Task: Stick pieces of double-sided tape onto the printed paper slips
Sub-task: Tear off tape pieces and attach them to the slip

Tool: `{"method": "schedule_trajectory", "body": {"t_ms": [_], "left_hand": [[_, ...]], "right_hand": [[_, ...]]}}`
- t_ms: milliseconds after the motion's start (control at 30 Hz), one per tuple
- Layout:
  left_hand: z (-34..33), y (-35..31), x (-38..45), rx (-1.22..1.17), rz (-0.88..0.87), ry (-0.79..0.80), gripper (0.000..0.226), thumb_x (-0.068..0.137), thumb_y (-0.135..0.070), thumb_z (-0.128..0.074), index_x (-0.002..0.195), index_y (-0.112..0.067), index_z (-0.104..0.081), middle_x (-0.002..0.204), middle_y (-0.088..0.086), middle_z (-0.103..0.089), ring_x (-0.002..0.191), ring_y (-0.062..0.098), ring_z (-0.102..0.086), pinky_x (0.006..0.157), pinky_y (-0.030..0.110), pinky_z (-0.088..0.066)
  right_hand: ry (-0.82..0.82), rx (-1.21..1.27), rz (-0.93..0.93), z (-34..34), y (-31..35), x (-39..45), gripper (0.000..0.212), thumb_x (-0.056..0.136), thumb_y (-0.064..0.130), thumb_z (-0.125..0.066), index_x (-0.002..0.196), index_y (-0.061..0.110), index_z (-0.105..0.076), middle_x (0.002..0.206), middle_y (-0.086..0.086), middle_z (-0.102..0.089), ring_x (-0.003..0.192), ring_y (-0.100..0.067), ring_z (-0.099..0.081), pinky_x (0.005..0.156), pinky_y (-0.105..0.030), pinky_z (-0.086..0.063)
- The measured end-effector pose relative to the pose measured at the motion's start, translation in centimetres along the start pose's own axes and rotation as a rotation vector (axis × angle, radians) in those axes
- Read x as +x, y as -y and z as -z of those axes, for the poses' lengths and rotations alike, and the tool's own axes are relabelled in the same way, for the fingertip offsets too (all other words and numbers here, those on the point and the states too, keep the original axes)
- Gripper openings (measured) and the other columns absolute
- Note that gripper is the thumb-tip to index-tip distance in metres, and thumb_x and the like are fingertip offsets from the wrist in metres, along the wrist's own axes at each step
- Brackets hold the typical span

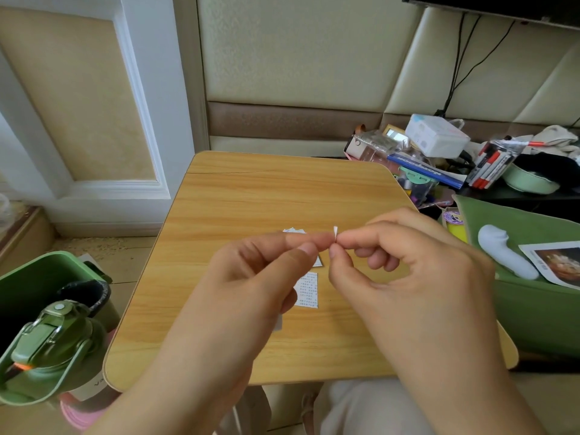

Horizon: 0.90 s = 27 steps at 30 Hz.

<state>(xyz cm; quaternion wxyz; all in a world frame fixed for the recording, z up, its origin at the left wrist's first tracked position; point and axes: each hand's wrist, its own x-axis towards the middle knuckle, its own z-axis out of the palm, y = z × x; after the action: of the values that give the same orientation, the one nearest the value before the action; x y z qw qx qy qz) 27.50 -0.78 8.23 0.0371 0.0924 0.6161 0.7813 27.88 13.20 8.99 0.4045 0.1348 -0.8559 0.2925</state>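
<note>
Both hands pinch tiny tape piece (335,231) above worktop (251,199): left hand (263,271), right hand (392,265). Featherlight, floppy, sticky; likely best held by edge. Paper slip (309,290) thin, slides easily.

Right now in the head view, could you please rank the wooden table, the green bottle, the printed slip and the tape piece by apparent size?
1. wooden table
2. green bottle, though nearer the camera
3. printed slip
4. tape piece
</note>
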Motion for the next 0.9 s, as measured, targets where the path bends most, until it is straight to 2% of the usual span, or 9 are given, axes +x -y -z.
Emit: {"method": "schedule_trajectory", "body": {"t_ms": [67, 133, 267, 400, 500, 700, 800, 900], "left_hand": [[-0.03, -0.03, 0.03, 0.000, -0.002, -0.006, 0.030, 0.064, -0.038, -0.064, 0.087, -0.026, -0.078, 0.052, -0.010, -0.038, 0.052, 0.008, -0.034, 0.058, 0.034, -0.023], [-0.11, -0.09, 0.09, -0.023, 0.007, -0.004, 0.022, 0.069, -0.029, -0.065, 0.086, -0.024, -0.078, 0.051, -0.011, -0.040, 0.052, 0.008, -0.034, 0.058, 0.030, -0.027], [0.03, -0.17, 0.09, -0.124, 0.045, 0.032, 0.024, 0.073, -0.023, -0.059, 0.086, -0.016, -0.078, 0.056, -0.002, -0.035, 0.054, 0.010, -0.031, 0.050, 0.021, -0.033], [0.41, -0.17, 0.40, -0.275, 0.121, 0.136, 0.026, 0.065, -0.014, -0.067, 0.089, -0.009, -0.077, 0.059, -0.003, -0.040, 0.052, 0.009, -0.032, 0.045, 0.020, -0.033], [0.49, -0.18, 0.60, -0.374, 0.183, 0.171, 0.027, 0.066, -0.013, -0.065, 0.090, -0.006, -0.077, 0.060, -0.004, -0.042, 0.049, 0.009, -0.033, 0.042, 0.019, -0.034], [0.34, -0.26, 0.68, -0.421, 0.234, 0.167, 0.027, 0.069, -0.010, -0.063, 0.091, -0.003, -0.076, 0.060, -0.003, -0.039, 0.048, 0.009, -0.032, 0.040, 0.019, -0.032], [0.25, -0.24, 0.60, -0.404, 0.226, 0.145, 0.028, 0.069, -0.012, -0.061, 0.091, -0.003, -0.076, 0.061, -0.003, -0.040, 0.048, 0.009, -0.032, 0.041, 0.019, -0.033], [0.18, -0.23, 0.41, -0.352, 0.195, 0.127, 0.027, 0.068, -0.014, -0.062, 0.090, -0.006, -0.077, 0.062, -0.003, -0.041, 0.049, 0.009, -0.033, 0.043, 0.020, -0.034]], "right_hand": [[-0.013, 0.004, -0.011, -0.12, 0.09, -0.03, 0.005, 0.067, 0.014, -0.071, 0.067, 0.019, -0.069, 0.067, 0.010, -0.055, 0.061, -0.005, -0.043, 0.060, -0.007, -0.036], [-0.017, 0.021, -0.030, -0.20, 0.09, -0.05, 0.007, 0.067, 0.013, -0.069, 0.066, 0.019, -0.069, 0.067, 0.012, -0.053, 0.060, -0.005, -0.043, 0.060, -0.006, -0.036], [0.020, 0.098, -0.043, -0.02, -0.17, 0.02, 0.007, 0.069, 0.015, -0.068, 0.067, 0.022, -0.069, 0.067, 0.012, -0.054, 0.061, -0.006, -0.047, 0.060, -0.007, -0.036], [0.062, 0.283, -0.092, 0.26, -0.44, 0.00, 0.006, 0.075, 0.022, -0.065, 0.073, 0.026, -0.069, 0.070, 0.009, -0.057, 0.064, -0.014, -0.052, 0.059, -0.019, -0.042], [0.068, 0.324, -0.105, 0.40, -0.44, 0.03, 0.007, 0.077, 0.021, -0.066, 0.077, 0.026, -0.070, 0.073, 0.011, -0.058, 0.065, -0.014, -0.053, 0.061, -0.020, -0.043], [0.063, 0.248, -0.058, 0.54, -0.27, -0.04, 0.007, 0.079, 0.021, -0.066, 0.080, 0.021, -0.073, 0.075, 0.008, -0.057, 0.067, -0.013, -0.052, 0.062, -0.019, -0.043], [0.030, 0.141, -0.009, 0.57, -0.05, -0.10, 0.005, 0.079, 0.021, -0.068, 0.081, 0.019, -0.073, 0.076, 0.008, -0.057, 0.067, -0.008, -0.050, 0.065, -0.012, -0.040], [-0.013, 0.058, 0.020, 0.61, 0.08, -0.23, 0.002, 0.077, 0.016, -0.072, 0.079, 0.017, -0.073, 0.075, 0.006, -0.057, 0.065, -0.008, -0.049, 0.065, -0.012, -0.040]]}}
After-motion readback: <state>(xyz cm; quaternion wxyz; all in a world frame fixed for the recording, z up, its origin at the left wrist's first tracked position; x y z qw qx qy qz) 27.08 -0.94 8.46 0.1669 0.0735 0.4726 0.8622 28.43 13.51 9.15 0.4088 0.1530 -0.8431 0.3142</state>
